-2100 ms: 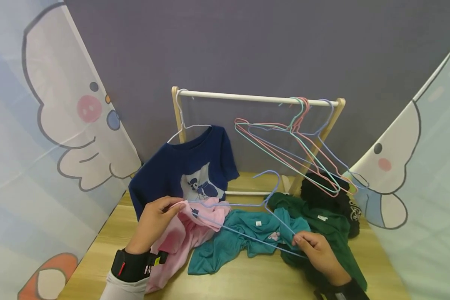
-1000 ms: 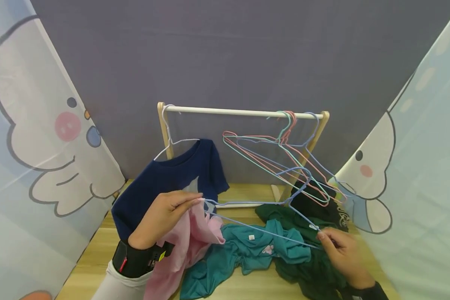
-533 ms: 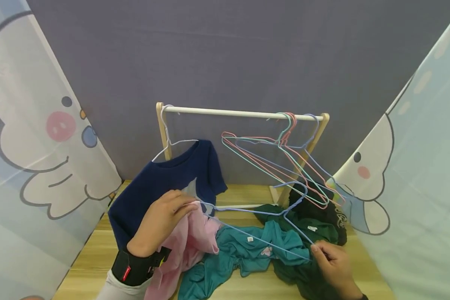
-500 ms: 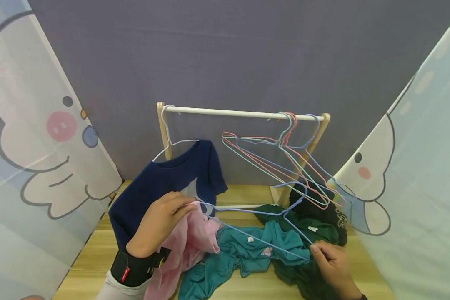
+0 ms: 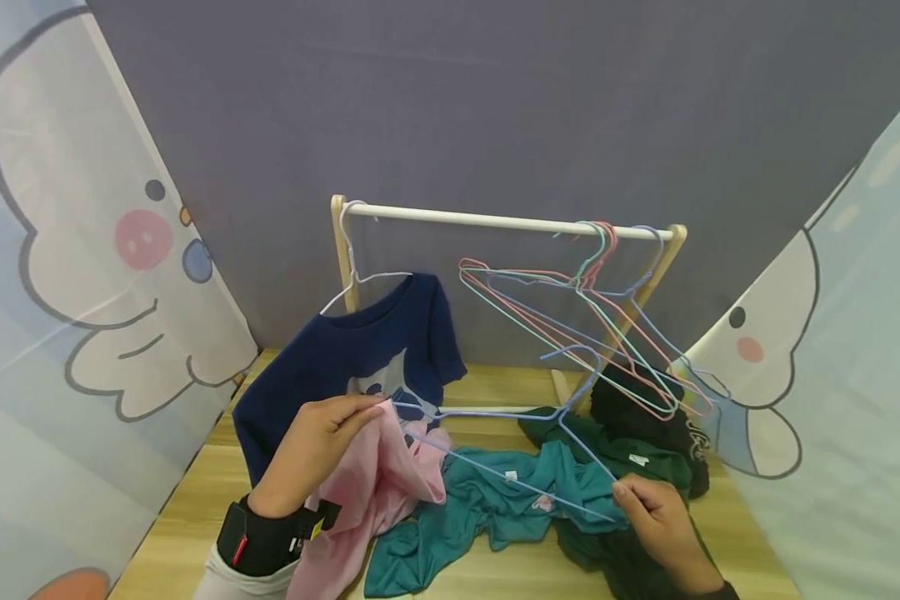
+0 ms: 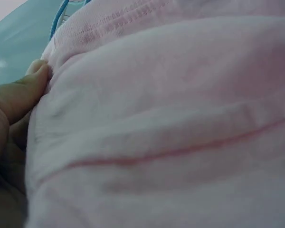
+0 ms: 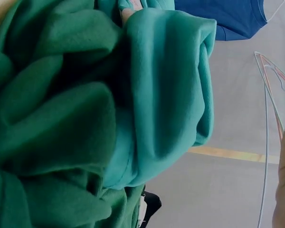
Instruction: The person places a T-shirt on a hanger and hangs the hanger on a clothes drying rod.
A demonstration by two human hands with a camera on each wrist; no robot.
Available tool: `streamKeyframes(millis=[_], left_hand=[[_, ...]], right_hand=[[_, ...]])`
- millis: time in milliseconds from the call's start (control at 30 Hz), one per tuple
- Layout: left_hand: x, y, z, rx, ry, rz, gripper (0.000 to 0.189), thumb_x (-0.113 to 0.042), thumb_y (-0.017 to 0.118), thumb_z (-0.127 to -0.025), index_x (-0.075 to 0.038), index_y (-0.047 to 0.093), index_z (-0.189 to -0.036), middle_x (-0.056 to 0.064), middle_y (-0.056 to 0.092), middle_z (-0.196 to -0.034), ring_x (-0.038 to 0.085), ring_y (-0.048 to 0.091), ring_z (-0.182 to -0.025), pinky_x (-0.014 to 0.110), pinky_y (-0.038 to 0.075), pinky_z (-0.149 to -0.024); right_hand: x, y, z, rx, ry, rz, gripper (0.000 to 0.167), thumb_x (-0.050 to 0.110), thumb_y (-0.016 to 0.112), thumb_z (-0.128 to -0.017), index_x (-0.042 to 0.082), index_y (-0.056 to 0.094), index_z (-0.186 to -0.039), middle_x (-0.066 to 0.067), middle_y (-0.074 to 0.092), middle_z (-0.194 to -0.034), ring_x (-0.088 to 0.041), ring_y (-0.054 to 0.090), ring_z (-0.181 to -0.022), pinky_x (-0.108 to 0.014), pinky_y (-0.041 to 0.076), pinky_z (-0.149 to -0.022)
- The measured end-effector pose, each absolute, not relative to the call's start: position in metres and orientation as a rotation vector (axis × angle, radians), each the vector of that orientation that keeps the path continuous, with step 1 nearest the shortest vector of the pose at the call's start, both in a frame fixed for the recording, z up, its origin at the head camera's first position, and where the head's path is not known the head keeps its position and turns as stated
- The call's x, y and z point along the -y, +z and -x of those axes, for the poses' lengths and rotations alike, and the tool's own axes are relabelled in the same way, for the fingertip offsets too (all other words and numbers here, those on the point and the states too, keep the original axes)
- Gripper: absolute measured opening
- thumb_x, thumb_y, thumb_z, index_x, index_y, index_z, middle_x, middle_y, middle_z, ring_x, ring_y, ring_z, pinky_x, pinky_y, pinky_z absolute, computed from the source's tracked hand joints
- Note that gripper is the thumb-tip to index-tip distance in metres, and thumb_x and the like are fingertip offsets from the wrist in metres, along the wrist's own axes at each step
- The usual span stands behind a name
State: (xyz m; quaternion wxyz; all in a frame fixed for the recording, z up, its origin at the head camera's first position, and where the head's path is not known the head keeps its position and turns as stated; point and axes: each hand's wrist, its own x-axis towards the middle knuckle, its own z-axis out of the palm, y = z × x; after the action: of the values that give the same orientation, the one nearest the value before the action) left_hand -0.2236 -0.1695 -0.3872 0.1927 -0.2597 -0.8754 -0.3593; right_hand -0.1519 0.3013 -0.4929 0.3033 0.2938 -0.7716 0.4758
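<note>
My left hand (image 5: 315, 450) pinches the neckline edge of a pink shirt (image 5: 390, 475), whose lower part drapes down onto the table. In the left wrist view the thumb presses on the pink shirt's fabric (image 6: 156, 95), which fills most of the picture. My right hand (image 5: 660, 525) grips one lower corner of a blue wire hanger (image 5: 495, 414). The hanger's other end reaches the pink neckline by my left fingers; how far it goes inside is hidden. Below the hanger lies a crumpled teal shirt (image 5: 487, 500), partly over a dark green garment (image 5: 645, 467).
A wooden rack with a white rail (image 5: 450, 217) stands behind. A navy shirt (image 5: 367, 333) hangs at its left end on a white hanger (image 5: 352, 258). Several bare hangers (image 5: 592, 275) hang at the right. A black garment (image 5: 675, 425) lies beneath them on the wooden table (image 5: 210, 500).
The head view has shifted. Compared with a second ago, both hands and the blue hanger sit somewhat farther left against the rack. My holds on the pink shirt and hanger look the same.
</note>
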Motion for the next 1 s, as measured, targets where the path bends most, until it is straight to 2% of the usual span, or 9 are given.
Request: streamKeyframes(millis=[133,233,333,433,567,667,833,900,1000], left_hand=[[0.168,-0.386,0.223,2.475,-1.048,0.785,0.024,-0.011,0.072,-0.097,-0.011,0.079,-0.12,0.0,0.079,-0.116,0.019,0.076,-0.106,0.041,0.061,-0.091],[0.17,-0.386,0.222,2.469,-1.065,0.857,0.025,-0.01,0.071,-0.097,-0.013,0.078,-0.121,-0.002,0.079,-0.117,0.016,0.075,-0.107,0.036,0.061,-0.091],[0.172,-0.388,0.22,2.455,-1.086,0.909,0.027,-0.008,0.072,-0.096,-0.016,0.079,-0.121,-0.006,0.078,-0.117,0.012,0.075,-0.108,0.028,0.06,-0.091],[0.172,-0.389,0.219,2.418,-1.091,0.939,0.029,-0.005,0.072,-0.095,-0.016,0.078,-0.121,-0.005,0.079,-0.116,0.013,0.075,-0.107,0.017,0.056,-0.092],[0.17,-0.391,0.22,2.357,-1.073,0.96,0.031,-0.001,0.073,-0.093,-0.013,0.078,-0.122,-0.002,0.079,-0.115,0.014,0.076,-0.104,0.007,0.05,-0.093],[0.168,-0.392,0.222,2.314,-1.052,0.95,0.033,0.001,0.074,-0.091,-0.013,0.078,-0.121,-0.004,0.078,-0.112,0.011,0.074,-0.098,0.002,0.047,-0.092],[0.166,-0.393,0.225,2.294,-0.963,0.871,0.033,-0.002,0.076,-0.09,-0.019,0.079,-0.118,-0.008,0.077,-0.11,0.01,0.068,-0.1,0.004,0.04,-0.105],[0.165,-0.393,0.224,2.324,-0.91,0.822,0.031,-0.006,0.077,-0.091,-0.02,0.079,-0.118,-0.009,0.077,-0.11,0.011,0.069,-0.102,0.011,0.044,-0.107],[0.166,-0.394,0.222,2.39,-0.881,0.777,0.028,-0.012,0.076,-0.093,-0.019,0.079,-0.12,-0.007,0.078,-0.112,0.013,0.072,-0.105,0.026,0.055,-0.101]], right_hand=[[-0.302,-0.488,0.151,2.052,1.222,-0.756,0.041,-0.031,0.057,-0.077,0.01,0.059,-0.074,0.003,0.045,-0.061,-0.001,0.039,-0.053,-0.013,0.031,-0.047],[-0.3,-0.482,0.149,2.02,1.111,-0.741,0.034,-0.023,0.062,-0.083,0.009,0.059,-0.072,0.006,0.041,-0.06,0.001,0.036,-0.052,-0.009,0.028,-0.047],[-0.298,-0.476,0.148,1.966,1.006,-0.75,0.028,-0.009,0.064,-0.093,0.007,0.06,-0.071,0.007,0.039,-0.059,0.003,0.036,-0.052,-0.006,0.027,-0.049],[-0.297,-0.471,0.148,1.921,0.962,-0.781,0.029,0.002,0.064,-0.1,0.003,0.06,-0.071,0.007,0.041,-0.06,0.002,0.038,-0.054,-0.006,0.027,-0.05],[-0.298,-0.468,0.148,1.887,0.938,-0.794,0.031,0.007,0.063,-0.102,0.001,0.062,-0.071,0.006,0.044,-0.061,0.001,0.04,-0.056,-0.008,0.029,-0.05],[-0.299,-0.471,0.148,1.887,0.931,-0.796,0.031,0.008,0.064,-0.102,0.0,0.063,-0.071,0.005,0.045,-0.062,0.001,0.04,-0.056,-0.009,0.03,-0.05],[-0.3,-0.478,0.148,1.922,0.946,-0.823,0.03,0.008,0.063,-0.103,0.004,0.061,-0.073,0.008,0.041,-0.061,0.005,0.037,-0.056,-0.006,0.027,-0.05],[-0.3,-0.481,0.149,1.916,0.983,-0.827,0.028,0.003,0.062,-0.101,0.004,0.061,-0.073,0.008,0.041,-0.061,0.005,0.036,-0.055,-0.005,0.027,-0.049],[-0.301,-0.484,0.149,1.919,1.036,-0.818,0.025,-0.009,0.063,-0.094,0.004,0.06,-0.073,0.006,0.041,-0.061,0.004,0.037,-0.055,-0.007,0.027,-0.048]])
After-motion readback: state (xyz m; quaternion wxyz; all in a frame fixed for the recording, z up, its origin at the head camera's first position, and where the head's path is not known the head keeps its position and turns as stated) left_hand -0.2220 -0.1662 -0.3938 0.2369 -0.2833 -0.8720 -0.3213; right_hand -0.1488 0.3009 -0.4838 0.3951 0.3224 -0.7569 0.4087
